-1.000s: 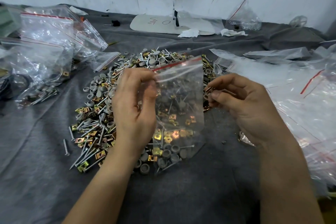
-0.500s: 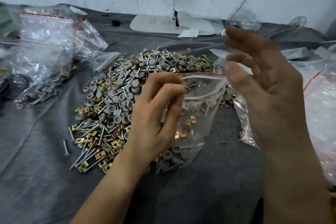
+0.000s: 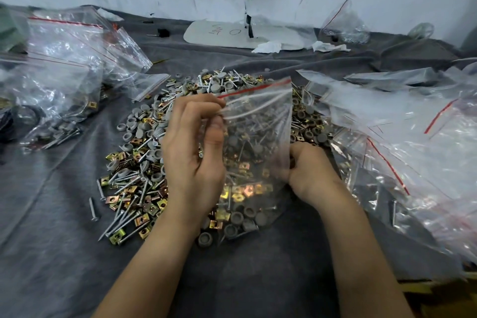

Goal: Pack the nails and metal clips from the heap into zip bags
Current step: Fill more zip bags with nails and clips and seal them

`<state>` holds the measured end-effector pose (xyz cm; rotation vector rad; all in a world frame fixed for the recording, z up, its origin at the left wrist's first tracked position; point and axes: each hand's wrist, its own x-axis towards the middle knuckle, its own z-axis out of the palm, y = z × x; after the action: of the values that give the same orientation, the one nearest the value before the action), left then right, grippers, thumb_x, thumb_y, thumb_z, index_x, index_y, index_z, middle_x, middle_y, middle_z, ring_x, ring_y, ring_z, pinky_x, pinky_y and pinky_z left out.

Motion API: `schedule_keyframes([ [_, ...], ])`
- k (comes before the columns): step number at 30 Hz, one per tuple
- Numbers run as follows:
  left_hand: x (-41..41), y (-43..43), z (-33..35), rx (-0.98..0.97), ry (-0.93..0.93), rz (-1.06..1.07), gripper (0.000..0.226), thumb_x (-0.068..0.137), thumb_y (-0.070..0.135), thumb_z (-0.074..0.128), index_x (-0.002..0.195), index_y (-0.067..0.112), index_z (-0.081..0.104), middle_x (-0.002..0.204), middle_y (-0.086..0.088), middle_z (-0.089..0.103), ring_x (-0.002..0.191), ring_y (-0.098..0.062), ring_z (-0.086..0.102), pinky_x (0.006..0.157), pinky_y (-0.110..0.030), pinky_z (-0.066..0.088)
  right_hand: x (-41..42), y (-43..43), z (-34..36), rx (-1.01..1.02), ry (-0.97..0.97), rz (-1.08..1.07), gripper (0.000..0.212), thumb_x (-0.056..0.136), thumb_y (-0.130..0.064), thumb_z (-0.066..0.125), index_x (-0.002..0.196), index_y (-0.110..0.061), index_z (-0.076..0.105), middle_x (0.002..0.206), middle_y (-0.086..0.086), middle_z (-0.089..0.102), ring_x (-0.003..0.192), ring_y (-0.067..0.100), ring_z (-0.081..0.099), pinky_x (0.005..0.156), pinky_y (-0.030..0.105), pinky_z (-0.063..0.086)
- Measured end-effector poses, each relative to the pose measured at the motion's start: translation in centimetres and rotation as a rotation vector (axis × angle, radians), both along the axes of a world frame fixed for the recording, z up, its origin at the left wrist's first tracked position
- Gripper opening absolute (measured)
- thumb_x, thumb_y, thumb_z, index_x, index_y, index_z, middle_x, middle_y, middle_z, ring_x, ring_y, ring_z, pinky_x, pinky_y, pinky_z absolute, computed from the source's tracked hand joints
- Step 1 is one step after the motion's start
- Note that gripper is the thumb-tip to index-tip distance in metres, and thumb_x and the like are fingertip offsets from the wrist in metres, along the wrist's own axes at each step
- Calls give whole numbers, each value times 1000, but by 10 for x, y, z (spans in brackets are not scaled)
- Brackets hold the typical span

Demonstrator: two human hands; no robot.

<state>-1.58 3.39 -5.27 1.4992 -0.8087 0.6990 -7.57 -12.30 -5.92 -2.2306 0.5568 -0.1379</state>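
A heap of nails, brass-coloured metal clips and grey caps (image 3: pixel 139 152) lies on the grey cloth in the middle. Over it my left hand (image 3: pixel 193 157) holds up a clear zip bag (image 3: pixel 258 121) with a red strip, pinching its top left corner between thumb and fingers. Clips, nails and caps fill the bag's lower part, which rests on the cloth. My right hand (image 3: pixel 309 170) is low at the bag's right edge, fingers curled and partly hidden behind the plastic. What they hold cannot be made out.
Filled zip bags (image 3: pixel 59 80) are piled at the left. A large stack of clear bags (image 3: pixel 402 137) covers the right side. A white board (image 3: pixel 232 33) and crumpled tissue lie at the back by the wall. One loose nail (image 3: pixel 93 208) sits left of the heap.
My right hand has dropped from above the bag's mouth to the bag's lower right edge. The left hand has raised the bag upright again.
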Motion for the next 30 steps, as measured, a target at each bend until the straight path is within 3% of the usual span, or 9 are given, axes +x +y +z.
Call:
schedule_keyframes([
  [3, 1, 0, 1, 14, -17, -7, 11, 95, 8, 42, 98, 12, 52, 101, -11, 57, 99, -20, 56, 86, -25, 42, -1, -3, 0, 5, -44, 8, 17, 80, -13, 75, 90, -24, 68, 90, -7, 68, 84, 11, 62, 69, 18, 48],
  [5, 0, -1, 1, 23, -21, -51, 12, 94, 8, 43, 97, 13, 53, 101, -11, 57, 99, -19, 56, 86, -24, 42, -1, -6, 4, 33, -170, -74, 16, 82, -9, 73, 89, -22, 66, 90, -5, 69, 85, 14, 64, 72, 26, 52],
  [8, -5, -6, 1, 56, 2, -93, 13, 93, 10, 44, 94, 13, 57, 102, -10, 58, 99, -16, 57, 84, -25, 44, -8, -7, 26, 177, -621, -208, 26, 81, -2, 71, 81, -26, 62, 80, -10, 70, 81, 11, 68, 71, 20, 54],
  [10, -9, -9, 0, 91, -2, -96, 14, 93, 11, 45, 91, 8, 59, 102, -9, 59, 99, -14, 57, 84, -24, 44, -18, -4, 45, 274, -927, -166, 26, 81, -1, 70, 83, -25, 63, 81, -9, 73, 81, 9, 70, 73, 17, 53],
  [12, -12, -12, -1, 124, -34, -100, 17, 93, 10, 46, 90, 2, 61, 101, -9, 58, 98, -14, 57, 84, -22, 43, -27, 3, 59, 313, -1060, -68, 21, 81, -2, 69, 85, -22, 65, 84, -6, 74, 85, 12, 71, 76, 19, 52],
  [16, -14, -13, -1, 143, -57, -102, 20, 94, 9, 46, 89, -2, 61, 101, -11, 58, 97, -14, 57, 84, -20, 42, -32, 16, 66, 107, -908, 7, 15, 81, -11, 71, 85, -25, 67, 88, -3, 74, 85, 13, 70, 77, 28, 55],
  [19, -13, -11, -1, 110, -37, -103, 18, 94, 10, 45, 90, 1, 60, 101, -11, 59, 97, -17, 58, 83, -25, 44, -32, 15, 65, 41, -873, -26, 11, 85, -16, 68, 87, -26, 69, 92, -8, 72, 89, 9, 68, 77, 22, 53],
  [26, -12, -9, 1, 63, -13, -102, 10, 94, 11, 44, 95, 15, 54, 101, -11, 59, 99, -14, 57, 85, -24, 43, -30, -4, 55, 158, -919, -211, 12, 89, -23, 61, 84, -30, 69, 82, -16, 71, 86, 2, 66, 73, 16, 50],
  [30, -10, -9, 1, 51, -18, -89, 11, 93, 10, 43, 95, 13, 54, 100, -11, 59, 97, -15, 58, 82, -24, 43, -19, -16, 31, 178, -610, -238, 19, 89, -12, 63, 79, -28, 67, 79, -8, 69, 71, 4, 62, 68, 21, 49],
])
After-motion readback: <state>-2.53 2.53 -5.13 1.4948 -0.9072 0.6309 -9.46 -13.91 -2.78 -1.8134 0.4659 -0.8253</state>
